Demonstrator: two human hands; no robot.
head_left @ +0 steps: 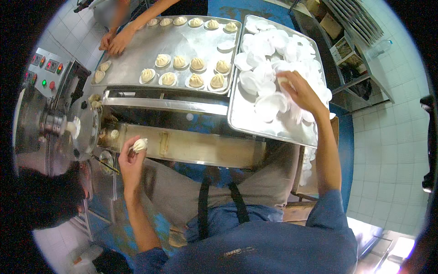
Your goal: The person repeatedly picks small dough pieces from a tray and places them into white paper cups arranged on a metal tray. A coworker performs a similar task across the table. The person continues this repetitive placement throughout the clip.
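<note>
My left hand [131,157] holds a pleated dough bun [140,145] between thumb and fingers, above the near left end of a long metal conveyor tray. My right hand [294,90] is over the right metal tray [236,120], at a heap of white fluted paper cups [260,77]. Something pale shows at its fingertips, but I cannot tell whether it is a bun or a paper cup. The left metal tray [126,73] carries several pleated buns [196,80] in paper cups, in rows along its near and far edges. One paper cup [226,45] without a bun lies near its right edge.
Another person's hands [114,42] are at the left tray's far left corner. A bun-forming machine [51,116] with a control panel stands at the left, one bun [114,134] beside it on the conveyor [205,144]. A metal shelf [376,75] stands at the far right.
</note>
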